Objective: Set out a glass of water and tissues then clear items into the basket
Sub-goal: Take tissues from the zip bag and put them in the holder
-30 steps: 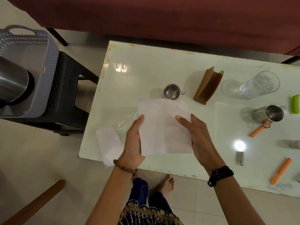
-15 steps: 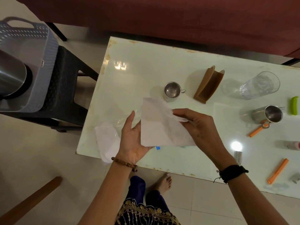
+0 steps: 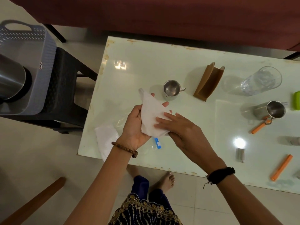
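Now the left hand (image 3: 134,127) cups a folded tissue (image 3: 151,116) above the table (image 3: 146,62), fingers curled behind it. Meanwhile the right hand (image 3: 181,129) presses flat fingers on it. Beyond stand a holder (image 3: 208,82) and glass (image 3: 259,82); the basket (image 3: 24,46) sits left.

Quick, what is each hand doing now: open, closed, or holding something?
Left hand: holds the tissue, fingers curled behind it.
Right hand: open, straight fingers pressing the tissue flat.
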Available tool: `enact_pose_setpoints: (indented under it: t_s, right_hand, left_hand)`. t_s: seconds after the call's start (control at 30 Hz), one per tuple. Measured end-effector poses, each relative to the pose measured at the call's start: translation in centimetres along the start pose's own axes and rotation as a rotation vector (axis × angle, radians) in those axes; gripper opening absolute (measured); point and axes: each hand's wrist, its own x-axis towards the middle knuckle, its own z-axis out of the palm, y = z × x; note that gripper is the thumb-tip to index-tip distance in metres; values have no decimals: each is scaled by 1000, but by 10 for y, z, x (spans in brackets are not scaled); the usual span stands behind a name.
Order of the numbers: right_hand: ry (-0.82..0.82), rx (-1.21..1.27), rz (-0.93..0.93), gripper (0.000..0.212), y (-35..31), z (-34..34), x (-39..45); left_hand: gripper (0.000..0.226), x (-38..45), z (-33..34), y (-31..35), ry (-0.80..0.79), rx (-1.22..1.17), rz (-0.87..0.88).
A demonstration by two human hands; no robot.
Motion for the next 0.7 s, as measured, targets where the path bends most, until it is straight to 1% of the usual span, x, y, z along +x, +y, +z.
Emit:
enact_pose_setpoints:
  t_s: [0.07,0.13,0.23,0.27,0.3,0.33,0.37,0.43,0.47,0.5,0.53,0.57,0.6,0.63,0.7]
  right_hand:
    - [-20,-38,14,34,2,3,0]
    - [2,-33,43,35,4,5,0]
    - [6,-60,52,34,9,9,1]
    - [-3,-58,53,33,12,11,1]
    - [-3,-21,58,33,13,12,1]
    - [16,71,83,35,14,13,0]
    - [74,233,134,37,13,14,0]
    - [312,618,279,33,13,12,1]
    - [421,743,370,28,15,11,5]
    - [468,792,478,24,18,9,9]
    - [439,812,585,22,22,8,13]
    - [370,838,669,23,27,6,18]
    - [308,886,722,25,31,5,20]
    - [279,932,741,26,34,4,22]
    - [296,960,736,23,34,2,23]
  left_hand:
    - [46,3,2,-2,0,-18,-4]
    - [47,5,2,-2,3,-39,-15]
    - [58,9,5,0,40,-16,-58]
    - [58,11,5,0,51,11,-65]
    - [50,14,6,0,61,57,-62]
    - [38,16,5,-1,80,117,-44]
    - [29,18,4,-1,110,176,-21]
    - [32,23,1,1,156,261,-12]
    - [33,25,0,3,161,276,-25]
    - [32,28,0,6,160,277,-45]
    - [29,29,1,8,158,271,-60]
    - [27,32,4,11,157,268,-74]
    - [25,35,7,14,165,273,-80]
    - [25,37,10,17,185,294,-77]
    - [24,42,15,19,279,411,-40]
